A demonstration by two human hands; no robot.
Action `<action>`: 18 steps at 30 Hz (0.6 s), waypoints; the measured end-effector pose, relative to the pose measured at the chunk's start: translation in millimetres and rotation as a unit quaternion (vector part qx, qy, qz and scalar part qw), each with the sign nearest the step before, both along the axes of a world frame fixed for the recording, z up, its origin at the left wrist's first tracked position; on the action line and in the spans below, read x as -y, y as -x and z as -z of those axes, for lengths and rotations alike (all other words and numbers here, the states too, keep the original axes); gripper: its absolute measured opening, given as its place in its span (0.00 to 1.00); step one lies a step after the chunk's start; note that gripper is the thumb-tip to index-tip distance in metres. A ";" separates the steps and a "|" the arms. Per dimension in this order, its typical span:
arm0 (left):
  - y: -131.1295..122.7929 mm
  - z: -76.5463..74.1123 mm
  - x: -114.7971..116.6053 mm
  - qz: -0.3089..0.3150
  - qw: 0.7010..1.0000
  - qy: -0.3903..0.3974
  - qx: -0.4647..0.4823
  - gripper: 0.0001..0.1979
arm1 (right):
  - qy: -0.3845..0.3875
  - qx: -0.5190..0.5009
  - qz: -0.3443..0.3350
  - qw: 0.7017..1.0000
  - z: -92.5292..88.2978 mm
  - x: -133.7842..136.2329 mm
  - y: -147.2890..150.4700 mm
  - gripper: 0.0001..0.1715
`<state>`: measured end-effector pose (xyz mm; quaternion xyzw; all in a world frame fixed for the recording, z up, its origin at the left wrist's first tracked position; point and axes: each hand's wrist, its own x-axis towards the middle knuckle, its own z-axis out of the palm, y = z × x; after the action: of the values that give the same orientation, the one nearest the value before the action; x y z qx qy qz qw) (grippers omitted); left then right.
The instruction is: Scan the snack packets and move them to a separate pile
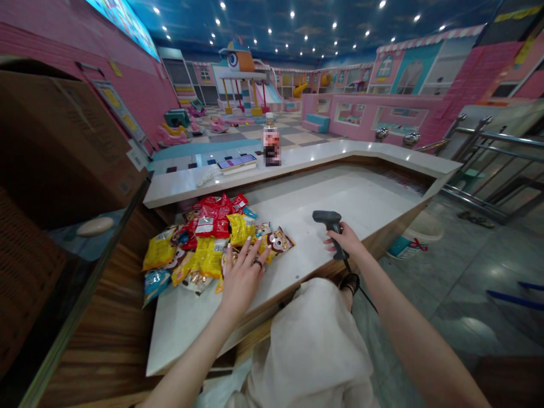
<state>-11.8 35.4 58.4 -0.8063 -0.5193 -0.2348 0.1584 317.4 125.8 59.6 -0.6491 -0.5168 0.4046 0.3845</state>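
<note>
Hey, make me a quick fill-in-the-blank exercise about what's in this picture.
The right hand grips a black ____.
The left hand rests on a pile of snack packets, whose back part is mostly ____.
A plastic bottle stands on the raised white ledge near a ____.
Missing words: barcode scanner; red; phone.

Black barcode scanner (330, 228), heap of red and yellow snack packets (208, 243)

We see pink brick walls (131, 96) under a blue ceiling (263, 28) dotted with spotlights (306, 38). A checkered floor (293, 136) runs toward a play slide (272, 95).
</note>
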 end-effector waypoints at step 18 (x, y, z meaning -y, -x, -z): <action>-14.3 -8.5 -45.3 0.074 0.996 0.049 0.007 0.14 | -0.085 -0.142 -0.050 0.985 -16.4 91.7 51.5 0.15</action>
<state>2.5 80.7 67.0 -0.8479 -0.4700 -0.2256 0.0968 265.9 34.2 76.0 -0.5235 -0.5210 0.4661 0.4870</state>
